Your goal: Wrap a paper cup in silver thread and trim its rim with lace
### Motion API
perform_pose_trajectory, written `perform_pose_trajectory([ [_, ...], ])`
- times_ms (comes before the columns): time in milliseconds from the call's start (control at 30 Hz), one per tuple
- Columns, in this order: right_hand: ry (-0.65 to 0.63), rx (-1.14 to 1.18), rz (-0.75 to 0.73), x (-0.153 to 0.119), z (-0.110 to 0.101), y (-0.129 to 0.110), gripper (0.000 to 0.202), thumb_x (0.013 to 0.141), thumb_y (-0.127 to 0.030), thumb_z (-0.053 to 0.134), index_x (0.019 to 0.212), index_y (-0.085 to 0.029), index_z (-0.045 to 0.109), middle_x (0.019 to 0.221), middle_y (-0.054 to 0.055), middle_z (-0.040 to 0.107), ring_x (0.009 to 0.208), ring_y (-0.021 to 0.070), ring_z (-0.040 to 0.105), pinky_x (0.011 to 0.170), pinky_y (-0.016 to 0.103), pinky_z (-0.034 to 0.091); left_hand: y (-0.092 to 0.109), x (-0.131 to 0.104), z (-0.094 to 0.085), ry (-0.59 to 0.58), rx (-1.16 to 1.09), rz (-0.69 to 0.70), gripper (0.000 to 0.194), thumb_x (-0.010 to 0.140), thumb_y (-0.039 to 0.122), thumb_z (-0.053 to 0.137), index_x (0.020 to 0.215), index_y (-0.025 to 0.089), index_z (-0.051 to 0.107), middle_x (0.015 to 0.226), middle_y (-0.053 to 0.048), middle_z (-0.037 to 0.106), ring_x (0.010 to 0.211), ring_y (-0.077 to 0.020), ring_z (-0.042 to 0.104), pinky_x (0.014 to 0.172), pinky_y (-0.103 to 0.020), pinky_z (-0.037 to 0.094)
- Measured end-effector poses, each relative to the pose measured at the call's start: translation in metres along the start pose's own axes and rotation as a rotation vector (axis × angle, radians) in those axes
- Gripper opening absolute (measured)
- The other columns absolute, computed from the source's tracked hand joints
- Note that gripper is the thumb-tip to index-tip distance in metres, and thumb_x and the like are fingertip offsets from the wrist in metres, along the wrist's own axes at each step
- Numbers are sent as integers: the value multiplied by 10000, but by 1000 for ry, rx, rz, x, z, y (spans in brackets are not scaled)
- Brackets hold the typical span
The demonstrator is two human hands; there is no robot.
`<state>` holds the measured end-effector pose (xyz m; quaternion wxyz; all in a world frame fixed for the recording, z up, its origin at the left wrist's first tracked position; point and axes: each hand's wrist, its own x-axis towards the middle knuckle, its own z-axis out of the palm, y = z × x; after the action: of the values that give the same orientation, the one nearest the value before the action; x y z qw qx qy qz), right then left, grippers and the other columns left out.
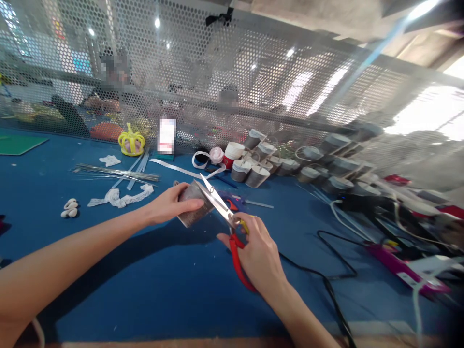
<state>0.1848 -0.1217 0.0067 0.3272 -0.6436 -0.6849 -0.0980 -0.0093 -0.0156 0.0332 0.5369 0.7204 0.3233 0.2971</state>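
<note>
Over the middle of the blue table, my left hand [177, 205] is wrapped round a small grey cup-shaped piece [188, 193], thumb across its side. My right hand [259, 251] grips a pair of scissors [221, 203] with red handles. Their blades are spread, pointing up and left, and reach the right edge of the grey piece. Whether a blade cuts into it I cannot tell. Just behind the scissors lies a blue and orange tool [235, 203], partly hidden by them.
Grey cups [258, 175] with pale tops are piled at the back right. Wires [116, 171], lace [123, 195] and a yellow basket-like piece [131, 142] lie left. Black cables [326, 275] and a purple power strip [398, 270] lie right. A perforated metal screen [203, 63] stands behind.
</note>
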Motion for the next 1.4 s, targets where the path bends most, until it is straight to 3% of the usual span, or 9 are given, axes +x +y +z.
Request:
perform_pose_trajectory([
  [167,-39,106,102,0,3,-1,282,738,-424,610,918,-216,548,781,26,586,635,166,544,607,286,447,-2,1,1,23,6,-18,480,682,515,590,984,145,540,914,-78,597,844,-226,549,691,-302,420],
  [367,-265,57,318,8,-1,6,332,741,-440,571,964,-194,561,632,-2,563,545,161,541,533,262,425,-8,4,-6,28,-124,-7,501,658,444,653,1047,158,521,1030,-88,571,942,-234,534,781,-326,421],
  [567,-529,-191,240,10,-2,10,416,759,-257,554,1163,-162,541,962,124,617,838,226,617,712,310,451,-4,2,-12,-31,-301,97,504,652,365,671,1086,183,490,1021,-57,559,964,-211,520,821,-318,414],
  [667,-639,-246,93,17,-15,1,411,756,-256,564,1149,-137,574,943,150,646,871,279,609,723,367,453,-2,1,-11,-19,-274,121,532,645,350,676,1107,181,475,1077,-72,549,1009,-224,508,853,-328,412],
  [733,-599,-178,8,28,-27,-8,329,760,-315,571,1049,-172,637,911,129,660,839,280,609,709,385,455,-2,1,-10,-14,-218,130,538,637,343,680,1107,181,472,1093,-79,548,1018,-232,509,859,-334,416],
  [900,-193,315,-27,56,-30,-32,241,843,-355,456,857,-206,645,852,39,648,745,158,581,643,259,442,1,-3,-4,-35,-26,165,554,649,329,664,1125,155,440,1075,-91,543,973,-231,529,828,-327,432],
  [1100,-199,449,6,57,1,-44,245,837,-304,453,653,-175,552,657,5,561,622,123,514,581,234,409,-4,-2,4,-19,12,172,522,643,307,660,1095,157,445,1028,-64,547,945,-218,527,831,-347,427],
  [1300,-191,273,104,70,-7,-8,231,825,-289,455,937,-174,620,884,46,661,756,152,598,678,260,451,-16,5,6,59,-296,-3,513,658,383,668,1072,145,481,1025,-101,570,903,-216,562,782,-347,445],
  [1400,-183,21,280,81,-6,28,200,781,-313,505,777,-161,636,722,77,656,719,218,612,645,322,444,-18,8,4,85,-427,-53,547,606,368,724,1048,136,500,1045,-126,580,900,-222,574,759,-336,458],
])
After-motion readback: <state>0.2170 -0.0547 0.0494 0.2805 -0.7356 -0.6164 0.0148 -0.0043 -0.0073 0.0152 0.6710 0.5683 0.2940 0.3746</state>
